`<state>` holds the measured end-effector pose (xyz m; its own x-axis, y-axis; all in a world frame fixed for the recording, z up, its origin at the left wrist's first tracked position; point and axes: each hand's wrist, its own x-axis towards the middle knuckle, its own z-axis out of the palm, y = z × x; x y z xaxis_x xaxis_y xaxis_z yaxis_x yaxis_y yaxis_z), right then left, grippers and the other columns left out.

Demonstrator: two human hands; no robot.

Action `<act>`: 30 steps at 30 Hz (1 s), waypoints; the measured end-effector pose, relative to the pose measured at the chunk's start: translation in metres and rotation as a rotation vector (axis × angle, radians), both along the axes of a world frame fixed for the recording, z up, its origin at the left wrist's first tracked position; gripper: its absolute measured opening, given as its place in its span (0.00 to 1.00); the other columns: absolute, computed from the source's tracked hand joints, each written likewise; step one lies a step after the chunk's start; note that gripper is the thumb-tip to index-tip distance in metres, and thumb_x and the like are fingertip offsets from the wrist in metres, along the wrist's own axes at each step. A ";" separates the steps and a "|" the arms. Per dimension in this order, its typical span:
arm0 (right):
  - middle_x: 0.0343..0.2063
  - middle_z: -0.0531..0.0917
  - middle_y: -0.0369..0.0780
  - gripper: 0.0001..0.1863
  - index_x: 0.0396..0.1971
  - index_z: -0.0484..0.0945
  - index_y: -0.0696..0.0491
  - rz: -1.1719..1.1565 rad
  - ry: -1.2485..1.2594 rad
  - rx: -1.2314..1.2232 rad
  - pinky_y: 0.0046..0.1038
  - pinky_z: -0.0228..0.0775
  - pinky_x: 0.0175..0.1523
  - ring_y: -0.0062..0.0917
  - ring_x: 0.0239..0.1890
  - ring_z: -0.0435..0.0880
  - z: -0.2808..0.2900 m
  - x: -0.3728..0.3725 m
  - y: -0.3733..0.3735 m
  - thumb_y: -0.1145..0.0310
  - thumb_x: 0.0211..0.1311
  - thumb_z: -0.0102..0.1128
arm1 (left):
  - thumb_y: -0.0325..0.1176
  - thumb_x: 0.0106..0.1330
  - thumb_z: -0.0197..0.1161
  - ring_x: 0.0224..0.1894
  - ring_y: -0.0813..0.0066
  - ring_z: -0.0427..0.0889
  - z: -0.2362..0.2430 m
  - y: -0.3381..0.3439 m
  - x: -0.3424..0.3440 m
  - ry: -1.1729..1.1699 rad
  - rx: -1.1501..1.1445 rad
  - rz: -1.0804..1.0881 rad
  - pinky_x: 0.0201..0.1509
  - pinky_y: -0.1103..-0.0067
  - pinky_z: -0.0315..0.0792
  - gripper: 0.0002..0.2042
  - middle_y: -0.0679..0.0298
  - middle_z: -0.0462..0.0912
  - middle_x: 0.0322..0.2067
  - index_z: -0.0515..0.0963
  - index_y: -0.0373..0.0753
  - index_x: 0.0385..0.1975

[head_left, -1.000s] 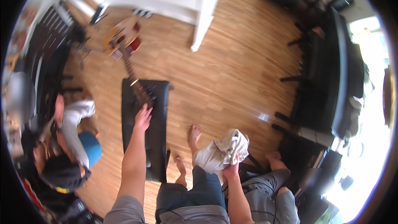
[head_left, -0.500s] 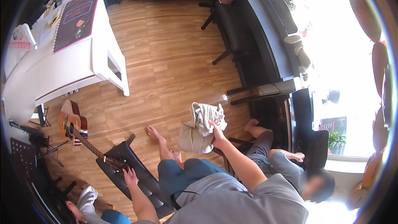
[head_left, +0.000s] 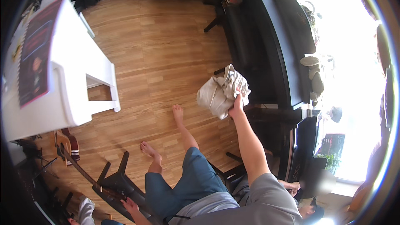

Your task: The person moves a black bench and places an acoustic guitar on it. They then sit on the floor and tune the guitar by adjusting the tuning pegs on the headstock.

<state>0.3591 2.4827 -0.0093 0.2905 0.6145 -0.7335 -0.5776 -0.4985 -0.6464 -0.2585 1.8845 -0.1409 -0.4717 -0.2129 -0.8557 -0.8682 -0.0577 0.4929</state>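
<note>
Right fingers clench crumpled beige cloth while left fingers spread loosely, empty, near a slim-necked wooden guitar.

Glare pours through the window down the right side!
Warm brown wooden floor sweeps across the middle, a white table commands the left, and here, upper right, stands a black piano, its dark bench tucked close beside it.

We've put our right foot ahead, and our right hand has carried the beige cloth seemingly nearer the black piano.
</note>
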 end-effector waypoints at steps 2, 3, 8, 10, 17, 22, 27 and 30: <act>0.67 0.76 0.41 0.43 0.71 0.70 0.44 0.015 -0.108 -0.010 0.53 0.65 0.72 0.41 0.68 0.74 -0.030 0.038 0.052 0.37 0.60 0.67 | 0.56 0.72 0.65 0.58 0.63 0.77 0.007 0.011 0.001 -0.084 0.024 0.000 0.66 0.71 0.75 0.28 0.52 0.79 0.55 0.76 0.33 0.53; 0.66 0.77 0.41 0.42 0.71 0.70 0.45 -0.010 -0.120 0.005 0.53 0.66 0.72 0.42 0.67 0.75 -0.046 0.057 0.084 0.38 0.60 0.66 | 0.55 0.75 0.61 0.57 0.60 0.77 0.014 0.007 0.003 -0.156 0.063 0.020 0.66 0.68 0.74 0.27 0.51 0.80 0.53 0.76 0.32 0.52; 0.70 0.72 0.44 0.39 0.71 0.69 0.49 -0.143 -0.226 0.067 0.55 0.61 0.75 0.44 0.71 0.72 -0.071 0.149 0.223 0.34 0.73 0.46 | 0.58 0.75 0.58 0.62 0.59 0.76 -0.020 0.068 0.032 -0.004 -0.223 -0.067 0.68 0.69 0.69 0.34 0.53 0.76 0.63 0.71 0.31 0.65; 0.73 0.69 0.45 0.42 0.73 0.66 0.49 -0.085 -0.232 0.083 0.55 0.59 0.77 0.45 0.74 0.68 -0.097 0.193 0.272 0.31 0.74 0.37 | 0.57 0.75 0.57 0.62 0.58 0.76 -0.069 0.087 0.057 0.051 -0.297 -0.202 0.68 0.69 0.69 0.33 0.52 0.76 0.62 0.71 0.30 0.64; 0.71 0.71 0.43 0.33 0.71 0.68 0.48 -0.104 -0.617 0.185 0.50 0.68 0.72 0.42 0.71 0.71 -0.140 0.329 0.389 0.41 0.79 0.39 | 0.54 0.77 0.52 0.59 0.56 0.75 -0.335 0.288 0.240 0.282 -0.438 -0.779 0.66 0.67 0.68 0.30 0.50 0.77 0.59 0.73 0.29 0.61; 0.71 0.70 0.42 0.38 0.73 0.66 0.46 -0.171 -0.666 0.230 0.49 0.69 0.71 0.41 0.71 0.71 -0.165 0.349 0.406 0.34 0.77 0.37 | 0.51 0.78 0.49 0.57 0.54 0.75 -0.393 0.353 0.292 0.388 -0.488 -0.889 0.64 0.66 0.67 0.28 0.49 0.78 0.57 0.74 0.28 0.59; 0.72 0.68 0.45 0.51 0.76 0.61 0.49 -0.248 -0.594 -0.117 0.51 0.70 0.70 0.42 0.69 0.73 -0.133 0.301 0.373 0.22 0.68 0.38 | 0.49 0.79 0.46 0.55 0.52 0.75 -0.389 0.334 0.278 0.400 -0.548 -0.950 0.63 0.66 0.67 0.26 0.48 0.78 0.54 0.75 0.27 0.56; 0.72 0.65 0.52 0.57 0.76 0.55 0.56 0.110 -1.143 -0.434 0.50 0.67 0.71 0.45 0.70 0.70 -0.113 0.282 0.342 0.22 0.64 0.49 | 0.47 0.80 0.45 0.54 0.51 0.75 -0.388 0.332 0.273 0.400 -0.557 -0.971 0.62 0.65 0.67 0.26 0.47 0.79 0.53 0.75 0.26 0.55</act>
